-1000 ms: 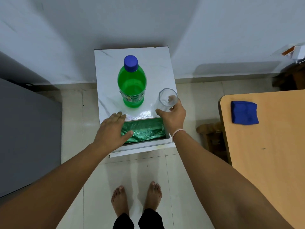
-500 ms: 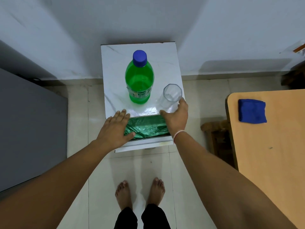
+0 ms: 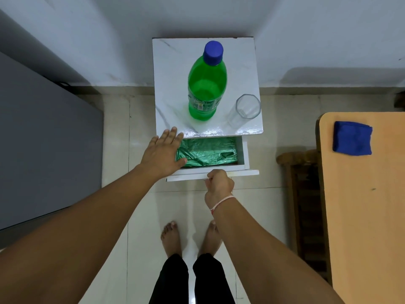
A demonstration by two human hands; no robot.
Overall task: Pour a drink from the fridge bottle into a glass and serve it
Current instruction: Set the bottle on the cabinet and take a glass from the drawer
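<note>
Bottle [image 3: 207, 88] and glass [image 3: 247, 109] upright on our desk [image 3: 171, 62]; left hand [image 3: 163, 153] spread flat over drawer [image 3: 243, 152], right hand [image 3: 219, 186] grip curled shut at drawer front.

I see the white cabinet top [image 3: 171, 62] carrying the capped green bottle [image 3: 207, 93] upright, with the empty glass [image 3: 245, 110] just beside it.

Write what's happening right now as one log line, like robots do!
step: closing drawer | right hand: fisted at drawer front | left hand: flat on drawer's left edge | glass: empty, on cabinet | bottle: capped, upright
</note>
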